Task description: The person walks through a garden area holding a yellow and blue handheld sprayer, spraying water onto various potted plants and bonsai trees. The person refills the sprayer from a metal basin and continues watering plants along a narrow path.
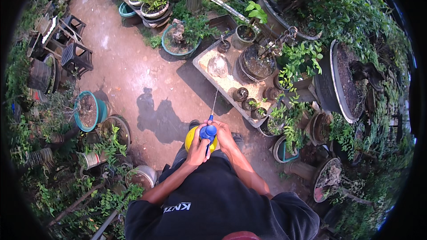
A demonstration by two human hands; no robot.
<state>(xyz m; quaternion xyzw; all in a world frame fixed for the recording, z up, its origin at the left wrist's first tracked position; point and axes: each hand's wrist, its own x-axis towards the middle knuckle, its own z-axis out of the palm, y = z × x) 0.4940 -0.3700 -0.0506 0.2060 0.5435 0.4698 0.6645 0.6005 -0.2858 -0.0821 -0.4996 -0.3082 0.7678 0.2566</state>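
Note:
In front of my body I hold a hand pump sprayer with a yellow tank (190, 138) and a blue pump head (208, 131). My left hand (199, 150) is closed around the handle side of the head. My right hand (223, 132) grips the head's other side, close to the blue nozzle (211, 117). A thin pale streak runs from the nozzle tip towards the edge of a shallow rectangular tray (230, 98); whether it is liquid or a slim wand is hard to tell. Several small potted seedlings (249, 104) stand in this tray.
A clear domed cover (218, 66) and a dark round pot (258, 61) occupy the tray too. Large bonsai pots (340, 83) crowd the right. On the left are a teal pot (87, 110) and a dark plastic stool (76, 58). A bare dirt path (116, 56) runs between.

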